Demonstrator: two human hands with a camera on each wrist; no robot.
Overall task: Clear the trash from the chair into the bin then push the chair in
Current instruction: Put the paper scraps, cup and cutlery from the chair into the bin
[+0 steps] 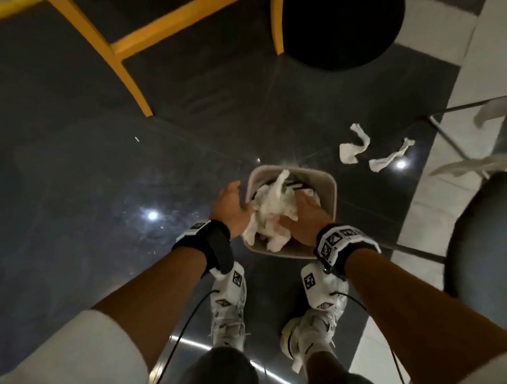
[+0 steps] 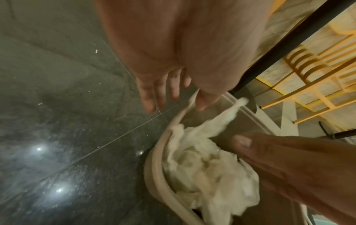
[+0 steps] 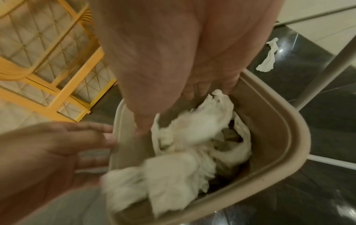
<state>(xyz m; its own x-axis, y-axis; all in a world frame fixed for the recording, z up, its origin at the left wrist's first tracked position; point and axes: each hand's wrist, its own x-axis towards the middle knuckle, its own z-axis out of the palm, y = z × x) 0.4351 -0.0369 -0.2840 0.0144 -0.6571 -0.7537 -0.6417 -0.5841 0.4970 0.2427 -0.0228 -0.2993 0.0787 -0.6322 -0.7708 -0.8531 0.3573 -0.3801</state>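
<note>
Wad of crumpled tissue (image 1: 271, 211) sits in the beige bin (image 1: 329, 189), part draped over its near rim. Right hand (image 1: 303, 216) presses it down, fingers straight; left hand (image 1: 231, 205) hovers beside the rim, fingers spread. Two tissue scraps (image 1: 352, 148) lie on the floor far right; more tissue (image 1: 475, 165) sits on the grey chair (image 1: 483, 229). Chair not yet pushed in.

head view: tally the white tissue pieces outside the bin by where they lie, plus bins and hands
crumpled white tissue strips on the dark floor: 2
white tissue pieces on the grey chair: 2
beige plastic bin: 1
left hand, right hand: 2
total: 7
</note>
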